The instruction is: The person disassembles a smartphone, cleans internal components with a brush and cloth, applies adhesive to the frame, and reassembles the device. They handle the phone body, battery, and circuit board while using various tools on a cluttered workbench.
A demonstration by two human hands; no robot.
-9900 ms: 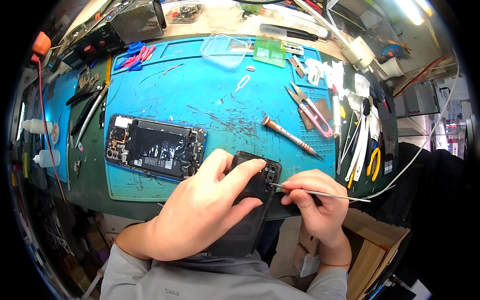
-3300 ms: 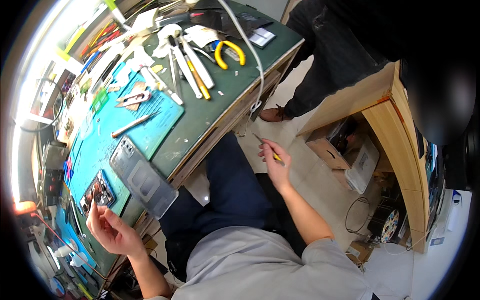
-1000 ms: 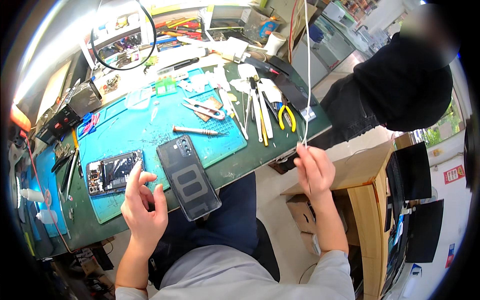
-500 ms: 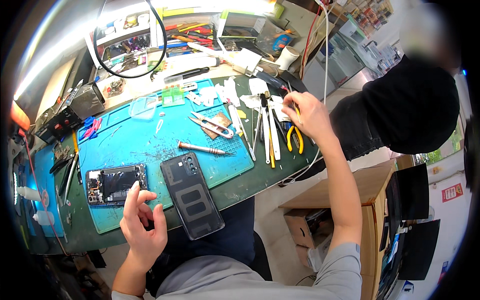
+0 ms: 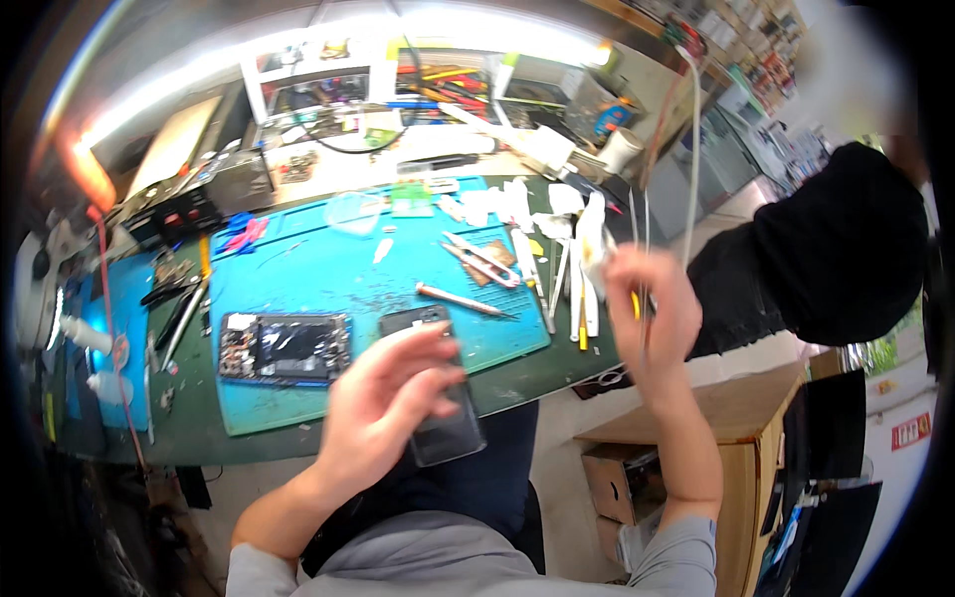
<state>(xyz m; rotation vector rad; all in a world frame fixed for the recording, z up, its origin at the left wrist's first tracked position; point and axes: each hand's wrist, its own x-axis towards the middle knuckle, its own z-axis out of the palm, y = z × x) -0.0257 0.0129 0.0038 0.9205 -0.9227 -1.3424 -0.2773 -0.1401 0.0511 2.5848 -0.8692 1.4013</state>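
My left hand (image 5: pixel 390 403) hovers over the dark phone back panel (image 5: pixel 448 438), fingers apart and bent, holding nothing visible. My right hand (image 5: pixel 652 308), blurred by motion, is closed on thin upright tools (image 5: pixel 646 224), one metallic and a yellow part showing, beside loose white and yellow tools (image 5: pixel 587 298). An opened phone (image 5: pixel 284 348) with exposed insides lies on the blue mat (image 5: pixel 249 413). A metal screwdriver (image 5: pixel 463 298) and scissors (image 5: pixel 482 261) lie on the mat above the panel.
A dark metal device (image 5: pixel 179 219) and small bottles (image 5: pixel 92 336) stand at the left. Tool racks (image 5: pixel 428 90) line the back under a lamp. A person (image 5: pixel 826 249) in dark clothing is at the right, above a wooden cabinet (image 5: pixel 741 478) and dark monitors (image 5: pixel 836 418).
My left hand has moved right from near the opened phone to over the back panel. My right hand has lowered from the tool pile with thin tools upright in it. The view has shifted.
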